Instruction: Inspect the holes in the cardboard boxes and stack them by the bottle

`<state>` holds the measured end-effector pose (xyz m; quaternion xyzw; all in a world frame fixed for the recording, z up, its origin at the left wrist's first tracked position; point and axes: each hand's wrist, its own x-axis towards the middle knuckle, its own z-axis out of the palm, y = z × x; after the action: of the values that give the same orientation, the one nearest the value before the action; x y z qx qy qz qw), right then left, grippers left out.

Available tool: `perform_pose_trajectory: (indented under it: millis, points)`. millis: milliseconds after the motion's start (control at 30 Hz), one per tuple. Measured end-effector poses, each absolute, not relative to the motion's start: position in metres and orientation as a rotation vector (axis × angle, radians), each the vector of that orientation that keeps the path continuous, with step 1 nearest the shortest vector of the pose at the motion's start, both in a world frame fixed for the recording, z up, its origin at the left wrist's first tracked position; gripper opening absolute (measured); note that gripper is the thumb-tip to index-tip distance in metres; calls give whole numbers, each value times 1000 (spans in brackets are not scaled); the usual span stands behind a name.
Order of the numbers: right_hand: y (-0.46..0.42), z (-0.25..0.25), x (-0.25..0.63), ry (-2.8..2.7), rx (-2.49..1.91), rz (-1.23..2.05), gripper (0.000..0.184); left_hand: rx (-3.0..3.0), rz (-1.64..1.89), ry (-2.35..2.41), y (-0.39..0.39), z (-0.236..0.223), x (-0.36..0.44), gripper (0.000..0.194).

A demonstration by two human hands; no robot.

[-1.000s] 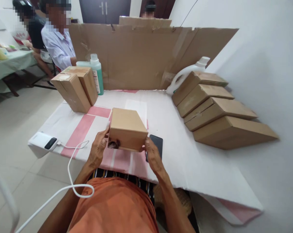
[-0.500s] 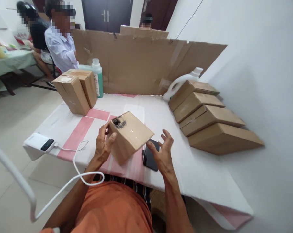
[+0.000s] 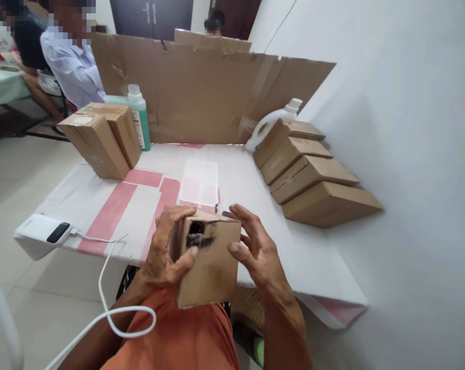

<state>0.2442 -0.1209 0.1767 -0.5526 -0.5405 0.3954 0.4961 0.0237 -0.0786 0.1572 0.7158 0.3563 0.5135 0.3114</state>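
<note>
A brown cardboard box (image 3: 212,272) with a dark, burnt-looking hole near its upper left corner is tilted up at the table's front edge. My left hand (image 3: 168,249) grips its left side, thumb on the face just below the hole and fingers over the top. At the box's right edge is my right hand (image 3: 261,252), its fingers spread and bent. The right thumb tip overlaps the box's face, though whether it presses there I cannot tell. Behind the box, a dark phone (image 3: 226,214) is mostly hidden.
Several cardboard boxes (image 3: 313,169) lean in a row at right, beside a white jug (image 3: 271,123). Two boxes (image 3: 101,139) and a green bottle (image 3: 140,121) stand at left. A white power bank (image 3: 43,229) trails a cable (image 3: 105,282). A cardboard screen (image 3: 201,92) spans the back; people sit beyond.
The box has been turned so its holed face points toward me, and it has come nearer my body. My right hand let go of its corner, then moved back beside its right edge.
</note>
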Motion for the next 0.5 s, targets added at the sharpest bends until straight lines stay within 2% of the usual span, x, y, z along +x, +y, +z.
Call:
perform_pose_trajectory:
  millis: [33, 100, 200, 300, 500]
  points:
    - [-121, 184, 237, -1373, -1370, 863, 68, 1962, 1363, 892, -83, 158, 26, 59]
    - [-120, 194, 220, -1466, -1406, 681, 47, 2023, 1367, 813, -88, 159, 28, 61]
    - [-119, 197, 196, -1479, -1425, 495, 21, 1903, 1344, 845, -90, 164, 26, 48]
    - [-118, 194, 180, -1468, -1432, 387, 19, 1819, 1335, 974, -90, 172, 21, 34]
    - [-106, 195, 167, -1489, -1484, 357, 23, 1847, 1221, 1167, -84, 184, 15, 39]
